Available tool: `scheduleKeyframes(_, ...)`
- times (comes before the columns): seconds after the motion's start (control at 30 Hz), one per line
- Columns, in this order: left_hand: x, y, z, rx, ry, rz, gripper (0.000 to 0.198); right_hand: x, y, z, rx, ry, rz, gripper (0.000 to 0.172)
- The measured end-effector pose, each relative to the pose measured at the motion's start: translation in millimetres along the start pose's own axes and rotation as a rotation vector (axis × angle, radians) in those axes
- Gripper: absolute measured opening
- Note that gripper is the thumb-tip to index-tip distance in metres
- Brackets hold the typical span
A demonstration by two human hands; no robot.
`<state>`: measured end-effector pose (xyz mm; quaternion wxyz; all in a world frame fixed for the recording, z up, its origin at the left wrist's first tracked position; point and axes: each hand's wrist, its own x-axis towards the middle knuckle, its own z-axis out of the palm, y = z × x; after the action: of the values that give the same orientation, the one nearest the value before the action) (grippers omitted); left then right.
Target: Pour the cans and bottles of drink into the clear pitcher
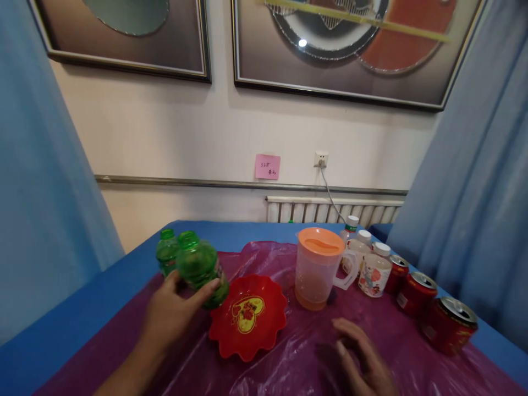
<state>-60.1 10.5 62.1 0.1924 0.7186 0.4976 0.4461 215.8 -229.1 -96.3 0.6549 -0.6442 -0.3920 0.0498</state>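
My left hand (175,305) grips a green plastic bottle (200,264) without a visible cap, slightly tilted, at the left edge of a red scalloped plate (270,330). The plate bears a yellow heart design. Another green bottle (166,252) with a green cap stands just behind the held one. My right hand (358,355) hovers low over the purple plastic sheet with fingers apart and nothing in them. Nearest to it is a clear pitcher (315,278) with an orange lid, upright, a little orange-tinted liquid at its bottom.
Along the right side stand several bottles with white caps, one a patterned bottle (374,272), and red cans, the nearest can (449,324) at the front. A purple sheet (301,363) covers part of the blue table (136,264). Blue curtains (462,165) hang at both sides.
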Motion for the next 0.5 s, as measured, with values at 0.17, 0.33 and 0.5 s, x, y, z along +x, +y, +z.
scheduleKeyframes(0.17,8.3,23.1,49.7,-0.040,-0.152,0.160,0.055,51.4,-2.1,-11.6,0.120,0.189,0.176,0.061)
scheduleKeyframes(0.33,7.7,-4.9,73.4,0.032,-0.115,0.265,0.049,95.3,-6.2,-13.7,0.099,0.214,0.181,0.067)
scheduleKeyframes(0.5,4.2,-29.8,77.9,0.099,-0.151,0.410,0.047,126.9,-12.1,-5.7,0.053,0.123,0.114,0.055)
